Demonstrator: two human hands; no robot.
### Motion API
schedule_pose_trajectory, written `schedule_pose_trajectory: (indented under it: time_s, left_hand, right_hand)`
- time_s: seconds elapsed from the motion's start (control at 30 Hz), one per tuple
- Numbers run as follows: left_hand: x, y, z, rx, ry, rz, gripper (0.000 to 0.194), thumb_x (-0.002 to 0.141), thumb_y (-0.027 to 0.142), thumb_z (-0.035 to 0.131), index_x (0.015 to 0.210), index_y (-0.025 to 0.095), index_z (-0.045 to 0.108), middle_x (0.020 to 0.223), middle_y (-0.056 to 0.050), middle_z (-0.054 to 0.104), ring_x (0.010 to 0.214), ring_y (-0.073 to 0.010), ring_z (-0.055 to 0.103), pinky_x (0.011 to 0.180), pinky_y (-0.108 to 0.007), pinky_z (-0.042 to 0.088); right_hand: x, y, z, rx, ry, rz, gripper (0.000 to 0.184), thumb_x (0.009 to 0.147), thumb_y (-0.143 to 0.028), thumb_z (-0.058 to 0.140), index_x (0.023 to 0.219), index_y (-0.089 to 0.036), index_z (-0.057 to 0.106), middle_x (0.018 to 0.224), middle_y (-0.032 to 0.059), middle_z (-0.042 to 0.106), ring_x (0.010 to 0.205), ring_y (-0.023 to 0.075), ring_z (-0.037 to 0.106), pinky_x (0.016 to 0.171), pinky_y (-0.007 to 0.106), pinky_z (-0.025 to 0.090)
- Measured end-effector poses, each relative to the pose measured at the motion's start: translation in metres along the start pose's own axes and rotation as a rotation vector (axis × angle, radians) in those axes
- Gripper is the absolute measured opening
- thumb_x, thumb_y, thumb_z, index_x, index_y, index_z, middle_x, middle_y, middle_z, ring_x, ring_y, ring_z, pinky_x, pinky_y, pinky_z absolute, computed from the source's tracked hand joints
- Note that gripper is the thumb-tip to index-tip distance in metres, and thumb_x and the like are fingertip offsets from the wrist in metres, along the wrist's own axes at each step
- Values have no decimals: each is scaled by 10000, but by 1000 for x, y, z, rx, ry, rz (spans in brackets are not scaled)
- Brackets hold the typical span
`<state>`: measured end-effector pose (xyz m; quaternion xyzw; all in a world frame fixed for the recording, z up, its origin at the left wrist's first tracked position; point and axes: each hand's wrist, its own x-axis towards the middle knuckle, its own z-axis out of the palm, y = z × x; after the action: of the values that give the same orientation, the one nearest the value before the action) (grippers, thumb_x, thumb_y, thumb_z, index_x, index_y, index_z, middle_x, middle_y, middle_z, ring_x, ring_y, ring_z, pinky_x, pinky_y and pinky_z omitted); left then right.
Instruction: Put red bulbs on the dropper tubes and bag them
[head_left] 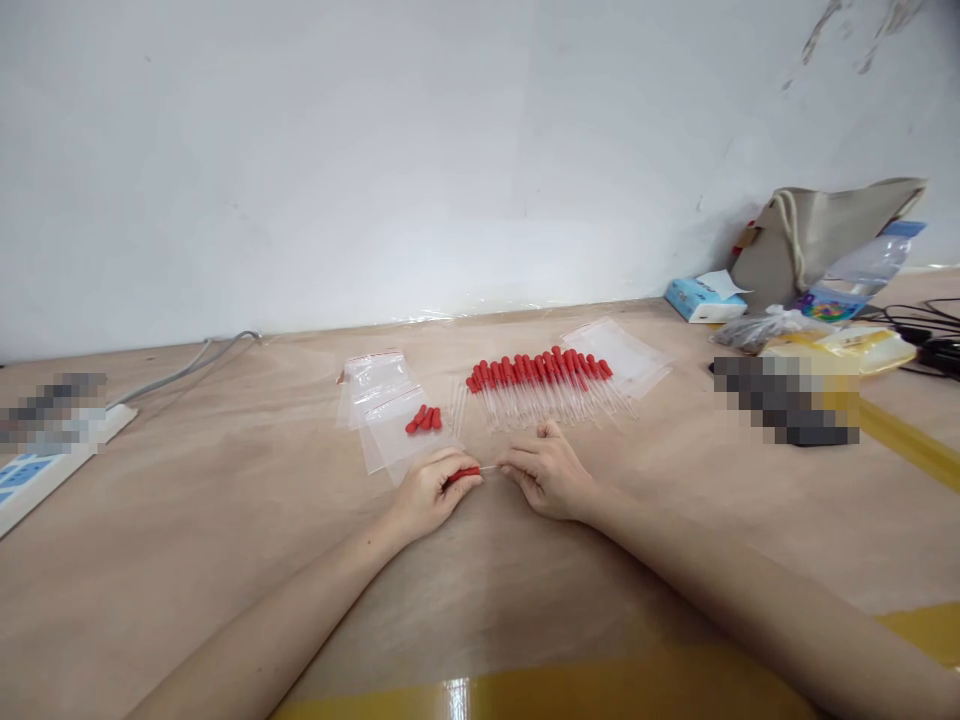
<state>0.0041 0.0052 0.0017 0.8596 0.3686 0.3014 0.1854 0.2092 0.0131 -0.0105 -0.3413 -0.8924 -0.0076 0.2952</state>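
My left hand [435, 494] is closed round a red rubber dropper bulb [465, 473], whose open end points right. Pinched in my right hand [546, 472] is a thin clear dropper tube [489, 467]; its left end meets the bulb, though how far in it sits I cannot tell. Beyond my right hand lies a row of droppers [536, 370] with red bulbs and clear tubes. Several loose red bulbs [425, 420] rest on clear zip bags [382, 425] past my left hand. A few bare clear tubes [457, 405] lie between bulbs and row.
More clear bags [619, 355] lie behind the row. At the right are a blue tissue pack [697, 302], a beige bag [825, 240], a plastic bottle [862, 275] and black cables [937, 340]. A white power strip [64, 470] lies at the left. Yellow tape [562, 690] crosses the near edge.
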Motion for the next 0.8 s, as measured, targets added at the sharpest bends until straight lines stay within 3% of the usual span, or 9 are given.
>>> schedule_pose_trajectory:
  time_s: [0.13, 0.3, 0.37, 0.47, 0.6, 0.8]
  left_hand:
    - [2, -2, 0, 4, -9, 5, 170, 858, 261, 449, 861, 178, 597, 782, -32, 594, 716, -131, 549, 654, -248, 440]
    - [8, -13, -7, 100, 158, 62, 183, 834, 254, 495, 983, 204, 588, 913, -49, 607, 858, -166, 549, 797, -312, 435]
    - [9, -21, -13, 190, 268, 42, 247, 807, 262, 534, 1046, 212, 569, 979, -56, 587, 928, -185, 526, 857, -342, 409]
    - [11, -35, -21, 313, 385, -43, 289, 784, 282, 555, 1064, 211, 565, 1045, -68, 550, 992, -207, 495, 893, -359, 388]
    - [10, -54, -26, 375, 368, -134, 258, 795, 289, 527, 1029, 196, 588, 1084, -85, 523, 1039, -224, 477, 904, -369, 382]
    - [8, -65, -23, 310, 308, -212, 271, 792, 270, 517, 1043, 191, 582, 1055, -80, 520, 1014, -217, 497, 881, -363, 413]
  right_hand:
    - [4, -6, -4, -8, -30, 32, 216, 829, -170, 401, 856, -192, 613, 710, 14, 606, 590, 104, 446, 663, 303, 204]
    - [14, -13, -14, -86, -97, 91, 213, 823, -205, 415, 734, -174, 606, 721, 37, 646, 672, 131, 526, 712, 314, 223]
    - [20, -11, -17, -84, -127, 183, 215, 809, -218, 425, 709, -181, 611, 696, 32, 654, 651, 136, 540, 712, 310, 241]
    - [36, -4, -15, 3, -116, 445, 232, 793, -278, 438, 670, -196, 616, 645, 7, 649, 591, 132, 542, 652, 276, 279]
    - [65, 8, -2, 2, -49, 683, 234, 765, -305, 460, 625, -191, 607, 667, 13, 652, 634, 148, 562, 633, 262, 299]
    - [91, 11, 23, -206, -112, 758, 306, 798, -337, 413, 703, -158, 643, 721, 87, 662, 723, 201, 591, 756, 349, 282]
